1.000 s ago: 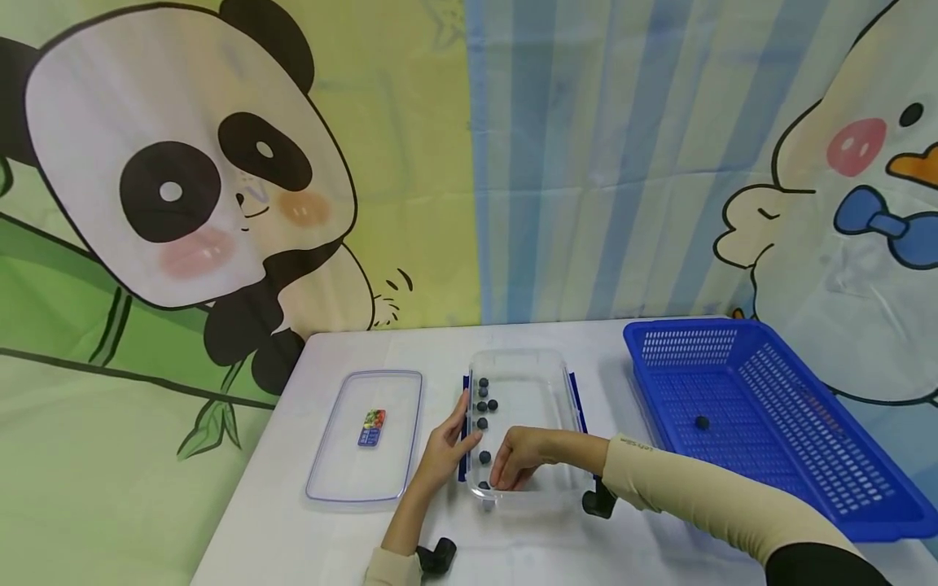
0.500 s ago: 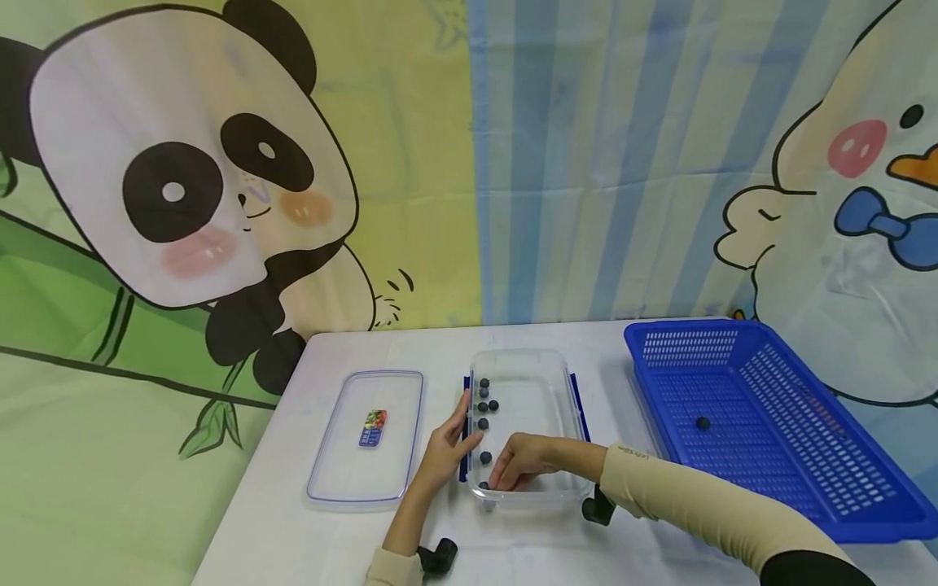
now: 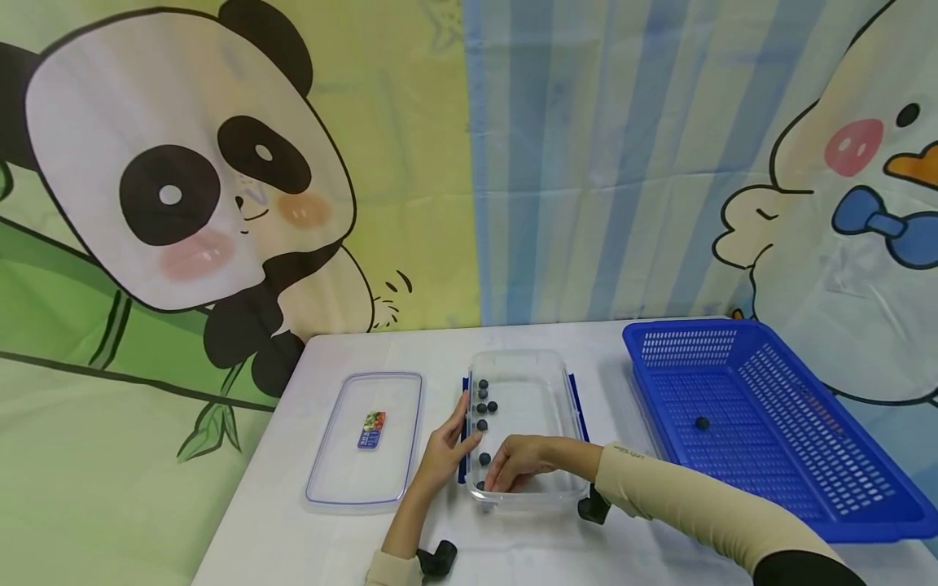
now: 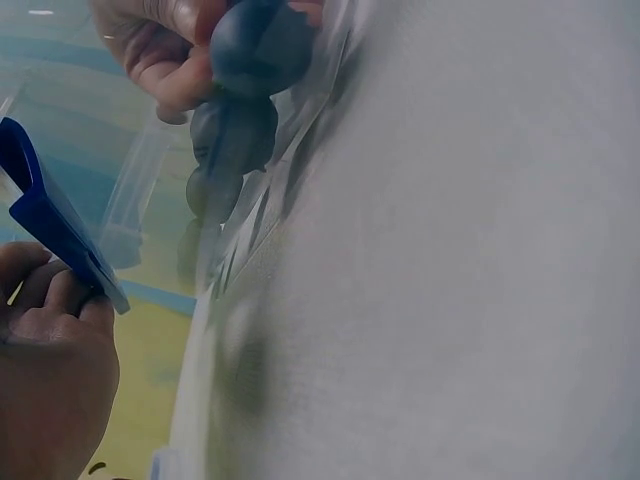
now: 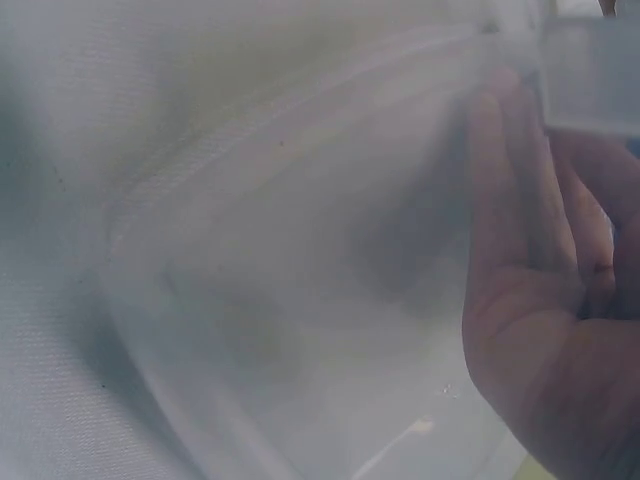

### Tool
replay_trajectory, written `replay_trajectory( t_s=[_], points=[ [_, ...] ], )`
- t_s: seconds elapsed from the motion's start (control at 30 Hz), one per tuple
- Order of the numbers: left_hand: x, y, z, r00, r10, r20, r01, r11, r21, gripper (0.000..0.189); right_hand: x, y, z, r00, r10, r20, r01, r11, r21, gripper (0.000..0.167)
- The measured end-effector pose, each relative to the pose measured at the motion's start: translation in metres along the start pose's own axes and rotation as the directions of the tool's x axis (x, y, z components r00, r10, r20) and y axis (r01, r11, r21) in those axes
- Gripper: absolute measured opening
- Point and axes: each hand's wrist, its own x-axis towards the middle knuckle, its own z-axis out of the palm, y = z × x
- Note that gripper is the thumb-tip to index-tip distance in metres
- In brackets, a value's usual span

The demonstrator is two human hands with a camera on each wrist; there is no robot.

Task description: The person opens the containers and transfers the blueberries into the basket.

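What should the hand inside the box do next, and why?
Maybe the right hand should let go of the ball at its fingers and lift out: that ball seems already low in the box, near other balls, while another ball lies in the basket.

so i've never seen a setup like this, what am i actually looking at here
No robot here, just a person working bare-handed. One view is from a camera on the head, looking forward and down at a white table; the other two come from each wrist, close up. On the table are a clear lid, a clear container with dark balls inside, and a blue basket with one more ball. The left hand holds the container's side; the right hand reaches in, apparently pinching the nearest ball.
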Motion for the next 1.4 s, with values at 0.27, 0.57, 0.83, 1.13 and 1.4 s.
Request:
replay_trajectory(
  t_s=[0.27,0.57,0.83,1.13,1.4],
  points=[
    [-0.0007,0.0015,0.0003,1.0,0.007,0.016,-0.007,1.0,-0.013,0.066,0.0003,0.0014,-0.0001,0.999,-0.038,0.035,0.037,0.999,0.014,0.016],
    [-0.0005,0.0027,-0.0005,1.0,0.001,0.017,-0.001,1.0,-0.012,0.067,0.0021,0.0001,0.0024,0.995,-0.095,0.031,0.097,0.994,-0.046,0.016],
    [0.0,0.0026,-0.0005,0.999,0.015,0.028,-0.014,0.999,-0.038,0.065,0.0058,0.0003,0.008,0.985,-0.16,-0.06,0.146,0.972,-0.182,0.012],
    [-0.0002,0.0022,-0.0007,1.0,0.005,0.027,-0.004,0.999,-0.032,0.066,0.0048,-0.0007,0.0094,0.982,-0.175,-0.069,0.155,0.962,-0.226,0.015],
    [-0.0001,0.0004,-0.001,0.999,0.009,0.031,-0.008,0.999,-0.036,0.067,0.0063,0.0016,0.0072,0.986,-0.16,-0.036,0.151,0.972,-0.177,0.018]
  ],
)
